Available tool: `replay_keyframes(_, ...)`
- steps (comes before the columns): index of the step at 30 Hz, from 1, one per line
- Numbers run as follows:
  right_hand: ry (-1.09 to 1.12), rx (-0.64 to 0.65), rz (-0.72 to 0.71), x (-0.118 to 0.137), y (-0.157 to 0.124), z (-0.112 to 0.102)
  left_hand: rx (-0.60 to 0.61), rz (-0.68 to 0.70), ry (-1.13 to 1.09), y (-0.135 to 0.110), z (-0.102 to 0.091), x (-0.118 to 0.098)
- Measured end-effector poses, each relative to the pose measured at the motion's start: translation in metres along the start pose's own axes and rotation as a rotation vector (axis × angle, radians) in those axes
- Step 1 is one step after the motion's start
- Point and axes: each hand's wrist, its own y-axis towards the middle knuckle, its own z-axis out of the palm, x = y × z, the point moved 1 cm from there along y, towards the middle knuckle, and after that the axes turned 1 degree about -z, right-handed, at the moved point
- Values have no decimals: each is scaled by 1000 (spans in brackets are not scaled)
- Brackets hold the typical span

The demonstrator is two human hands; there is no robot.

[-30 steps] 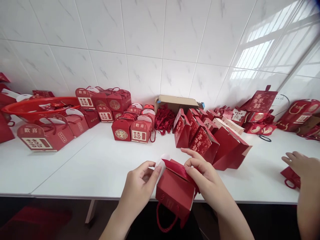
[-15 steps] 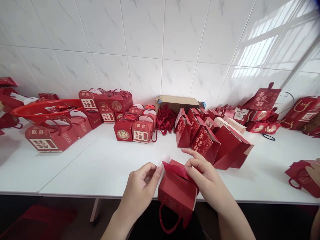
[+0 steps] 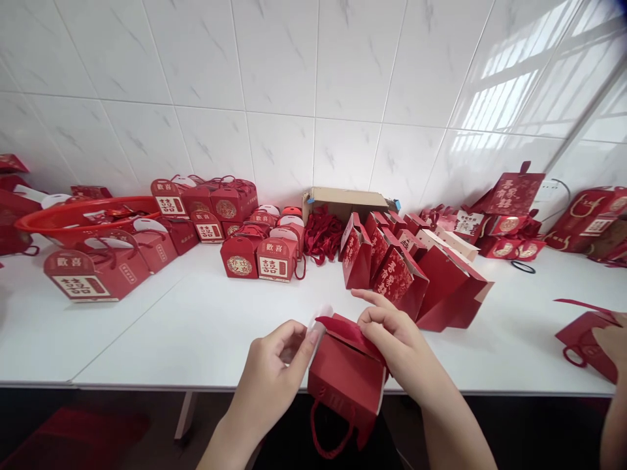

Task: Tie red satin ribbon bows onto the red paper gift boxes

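A red gift box (image 3: 345, 375) is tilted at the table's front edge, its twisted rope handle hanging down toward me. My left hand (image 3: 279, 362) pinches the rounded flap (image 3: 318, 321) with the white inner side at the box's upper left. A red ribbon (image 3: 343, 328) lies along the slot in the box top. With thumb and fingertips my right hand (image 3: 394, 336) grips the ribbon's right part, its index finger stretched out to the left. The ribbon's right end is hidden by that hand.
Finished-looking gift boxes (image 3: 277, 258) and a red basin (image 3: 44, 225) stand on the left. Behind are a cardboard carton (image 3: 350, 194) and a ribbon pile (image 3: 323, 235). Red paper bags (image 3: 399, 277) stand on the right. A co-worker's hand (image 3: 612, 343) holds another red box (image 3: 585, 329).
My right hand has shifted slightly left and the ribbon now lies closer along the box top. At far right, a co-worker's hand has come over the other box, where a ribbon now sticks out.
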Motion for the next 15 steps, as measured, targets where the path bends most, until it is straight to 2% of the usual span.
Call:
replay_keyframes(7, 33, -9, 21, 4, 2, -3, 37, -14, -11, -7, 0, -1)
replay_keyframes(15, 153, 36, 66, 12, 3, -4, 63, -4, 30, -10, 0, -1)
